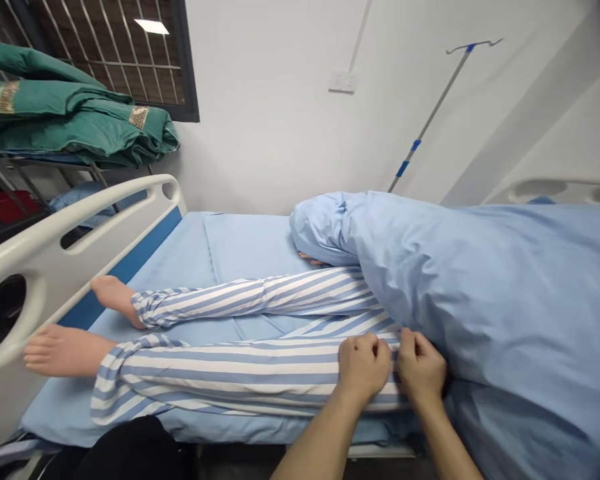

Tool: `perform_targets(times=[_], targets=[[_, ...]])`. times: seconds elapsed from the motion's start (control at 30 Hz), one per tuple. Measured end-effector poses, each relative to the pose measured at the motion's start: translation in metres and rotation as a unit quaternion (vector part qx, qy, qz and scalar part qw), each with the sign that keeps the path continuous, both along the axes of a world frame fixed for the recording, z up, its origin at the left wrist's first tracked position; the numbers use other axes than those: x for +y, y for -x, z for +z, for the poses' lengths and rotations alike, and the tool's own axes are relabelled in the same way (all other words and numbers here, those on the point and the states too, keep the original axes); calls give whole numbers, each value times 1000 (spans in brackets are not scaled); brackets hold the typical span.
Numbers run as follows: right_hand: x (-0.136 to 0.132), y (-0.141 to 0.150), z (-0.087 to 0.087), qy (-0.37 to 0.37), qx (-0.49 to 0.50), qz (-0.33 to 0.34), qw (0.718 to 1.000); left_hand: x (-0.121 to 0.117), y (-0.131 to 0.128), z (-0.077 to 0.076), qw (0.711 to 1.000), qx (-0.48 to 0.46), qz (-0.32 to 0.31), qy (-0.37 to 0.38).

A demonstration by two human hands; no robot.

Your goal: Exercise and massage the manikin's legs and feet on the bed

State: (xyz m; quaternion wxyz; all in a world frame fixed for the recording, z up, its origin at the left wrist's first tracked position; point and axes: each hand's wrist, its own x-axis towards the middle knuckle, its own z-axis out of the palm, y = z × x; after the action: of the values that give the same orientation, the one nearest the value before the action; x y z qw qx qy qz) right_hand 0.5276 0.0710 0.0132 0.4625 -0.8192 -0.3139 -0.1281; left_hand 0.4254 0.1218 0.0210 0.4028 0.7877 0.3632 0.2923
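along the bottom of the frame, my left hand and right hand sit side by side on the striped cotton trousers, across the nearer leg of a figure lying on the bed, right up against the pale blue blanket that hides its upper half. on my feed, both sets of fingers look closed: the left curls down with its tips pressed into the cloth, the right pinches a small fold, though i cannot tell how firmly either one grips. the trousers look thin, soft and limp, so i judge they will bunch and slide easily; a full pinch of cloth near the blanket edge seems the surest hold, and the leg inside looks heavier and less forgiving than the fabric. just below my wrists, at lower left, lies a dark cloth. the smooth bare feet look rubbery, like a manikin's, and point left towards a white moulded footboard with a blue strip. beneath the legs runs a smooth blue bed sheet. at upper left, folded green blankets with tan labels rest on a metal rack before a barred window. on the white wall beyond, upper centre, are a socket plate and a thin iv pole banded with blue tape.
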Motion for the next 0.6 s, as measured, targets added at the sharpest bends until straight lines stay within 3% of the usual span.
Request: perform_targets(times=[0.1, 0.2, 0.3, 0.4, 0.5, 0.6], targets=[[1, 5, -2, 18, -8, 0, 1000, 10, 15, -3, 998, -25, -37, 32], [0, 8, 3, 24, 0, 6, 1000, 39, 56, -8, 997, -29, -41, 53], [-1, 9, 7, 36, 17, -10, 999, 80, 125, -12, 998, 7, 6, 56], [1, 8, 9, 58, 47, -31, 997, 116, 208, -14, 993, 47, 110, 1], [3, 7, 11, 73, 78, -45, 993, 139, 285, -18, 987, 63, 150, -8], [4, 7, 12, 87, 91, -48, 991, 151, 341, -23, 976, 57, 211, -11]])
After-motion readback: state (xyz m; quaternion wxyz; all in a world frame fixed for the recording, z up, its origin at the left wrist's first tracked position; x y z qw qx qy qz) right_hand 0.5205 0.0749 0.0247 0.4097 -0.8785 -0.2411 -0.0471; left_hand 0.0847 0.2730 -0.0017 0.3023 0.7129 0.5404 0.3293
